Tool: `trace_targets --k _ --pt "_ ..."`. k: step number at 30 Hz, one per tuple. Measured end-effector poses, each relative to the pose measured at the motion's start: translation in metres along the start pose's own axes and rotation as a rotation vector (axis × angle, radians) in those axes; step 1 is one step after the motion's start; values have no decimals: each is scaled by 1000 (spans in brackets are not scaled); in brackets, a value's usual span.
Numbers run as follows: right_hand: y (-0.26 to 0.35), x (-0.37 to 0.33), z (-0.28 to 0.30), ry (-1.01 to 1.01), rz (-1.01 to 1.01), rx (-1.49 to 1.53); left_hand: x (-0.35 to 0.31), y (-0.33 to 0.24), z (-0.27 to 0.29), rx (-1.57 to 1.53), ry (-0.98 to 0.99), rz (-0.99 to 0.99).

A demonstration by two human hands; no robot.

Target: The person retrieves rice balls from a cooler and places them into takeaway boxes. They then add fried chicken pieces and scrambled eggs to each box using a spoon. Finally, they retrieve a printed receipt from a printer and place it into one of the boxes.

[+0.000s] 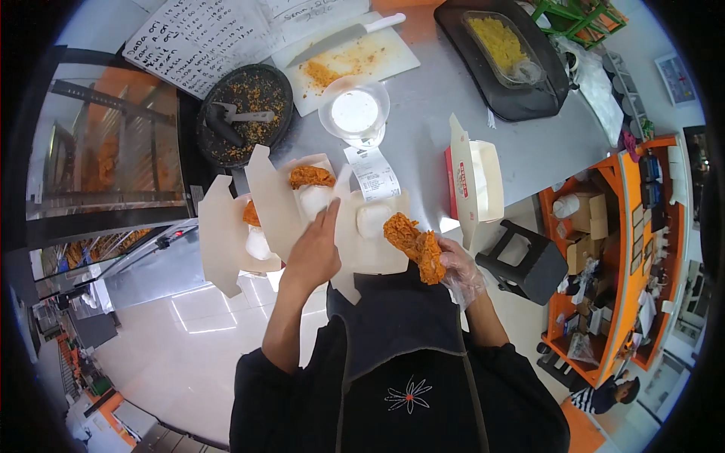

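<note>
My right hand (459, 266), in a clear plastic glove, is closed on fried chicken (414, 243), held over the right edge of an open cardboard box (389, 260). A white rounded mound (373, 220), which looks like rice, sits in that box. My bare left hand (313, 255) has fingers stretched up against the upright flap (343, 219) between this box and its left neighbour; its thumb is hidden. The neighbouring box (273, 204) holds fried chicken (312, 177) and a white mound (316, 199). Another open box (219, 241), farther left, also has chicken and a white mound.
A printed receipt (371, 174) lies behind the boxes, by a clear tub (354, 112). Beyond are a cutting board (393, 57) with a knife (347, 38), a crumb-covered black tray (264, 87) and a dark tray (521, 102). A red-and-white box (487, 177) stands right.
</note>
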State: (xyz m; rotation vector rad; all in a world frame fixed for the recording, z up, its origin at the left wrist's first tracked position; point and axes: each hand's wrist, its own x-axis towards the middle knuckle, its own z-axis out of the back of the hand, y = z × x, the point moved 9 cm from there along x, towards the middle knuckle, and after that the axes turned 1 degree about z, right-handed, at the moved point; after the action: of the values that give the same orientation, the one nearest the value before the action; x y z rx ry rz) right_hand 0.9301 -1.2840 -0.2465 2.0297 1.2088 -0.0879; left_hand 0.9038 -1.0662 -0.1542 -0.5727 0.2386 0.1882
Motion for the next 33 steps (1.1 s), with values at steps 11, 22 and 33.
trace_targets --k 11,22,33 --pt "47 4 -14 44 78 -491 130 -22 -75 798 514 -114" --pt "65 65 -138 643 55 -2042 182 16 -60 117 356 -88" --pt "15 98 -117 829 277 -2620 200 -20 -50 -143 215 -174"
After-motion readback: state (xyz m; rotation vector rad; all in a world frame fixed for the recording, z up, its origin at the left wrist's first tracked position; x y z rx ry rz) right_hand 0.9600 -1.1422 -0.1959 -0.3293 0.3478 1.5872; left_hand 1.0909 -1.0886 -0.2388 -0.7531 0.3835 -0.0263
